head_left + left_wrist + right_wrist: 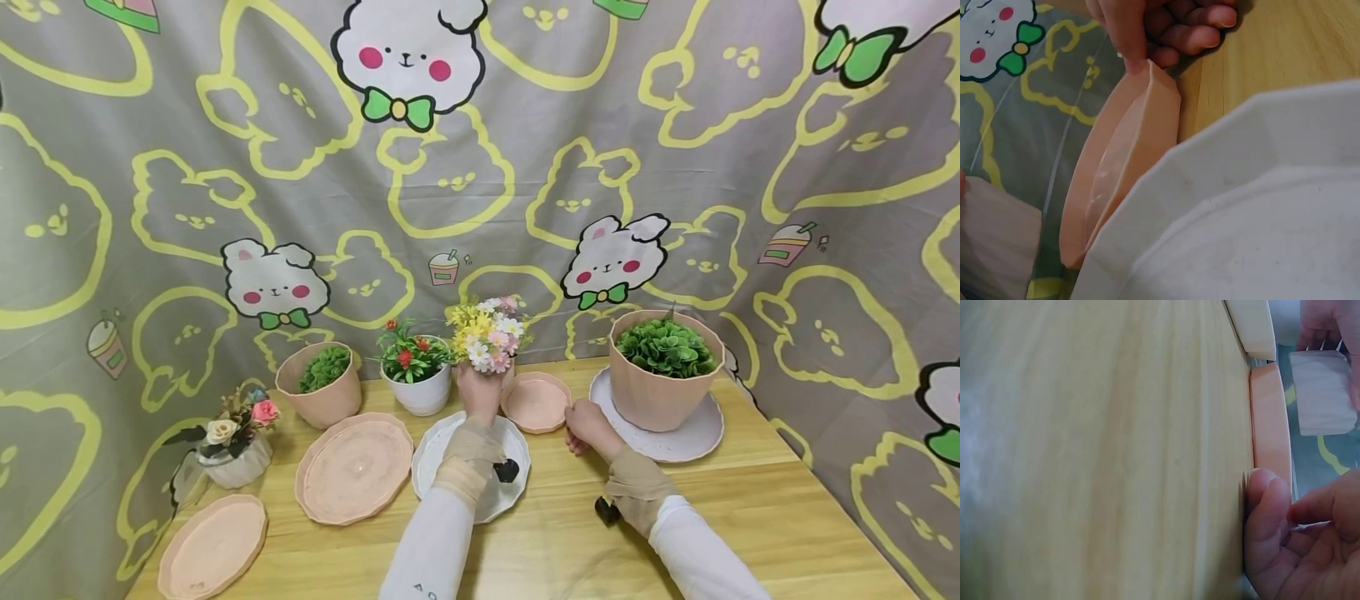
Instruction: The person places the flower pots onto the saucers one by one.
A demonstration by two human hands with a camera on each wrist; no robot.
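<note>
The person's left hand (480,392) is wrapped around a small white pot (1321,392) of yellow, white and pink flowers (488,333), holding it up above the far edge of a white plate (442,454) on the wooden table (750,517). Just to the right, the right hand (588,427) rests on the table with its fingers curled, the thumb tip pinching the near right rim of a small pink saucer (534,403); the wrist views show the thumb (1127,37) set on the saucer's edge. That saucer lies flat between the white plate and a big pink pot of green leaves (663,367), which stands on its own pale dish (697,437) at the right. Further left stand a white pot with red flowers (415,367), a pink pot of greenery (321,383), a large pink saucer (354,467), a white vase of roses (236,442) and another pink saucer (213,546) at the near left.
</note>
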